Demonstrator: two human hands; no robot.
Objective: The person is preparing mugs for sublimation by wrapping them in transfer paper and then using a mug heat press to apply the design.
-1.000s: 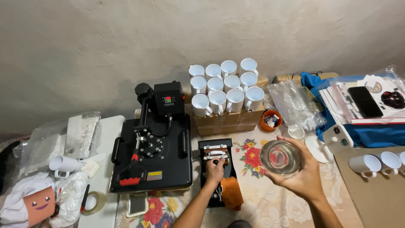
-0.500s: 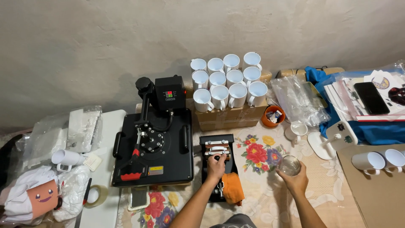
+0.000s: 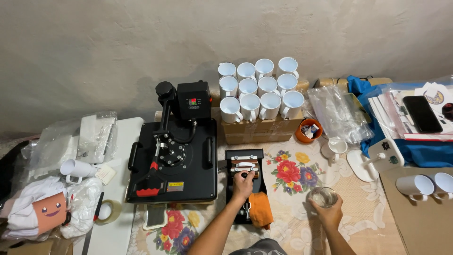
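Nearest, right hand [image 3: 329,213] wrapped around clear glass [image 3: 323,197], fingers closed beneath its rim, right of mug press [image 3: 244,182]. Left hand [image 3: 243,184] gripping that press's black knob [image 3: 244,175]. Beyond the press, stacked white mugs [image 3: 258,89].

Twelve white mugs [image 3: 257,89] stacked; two heat presses [image 3: 174,160]; one glass [image 3: 323,196].

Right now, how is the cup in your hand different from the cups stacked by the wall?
The glass cup is see-through; the white mugs are solid white. The glass cup is alone, held upright in the right hand; the white mugs lie stacked on a cardboard box, mouths facing out. Both look empty.
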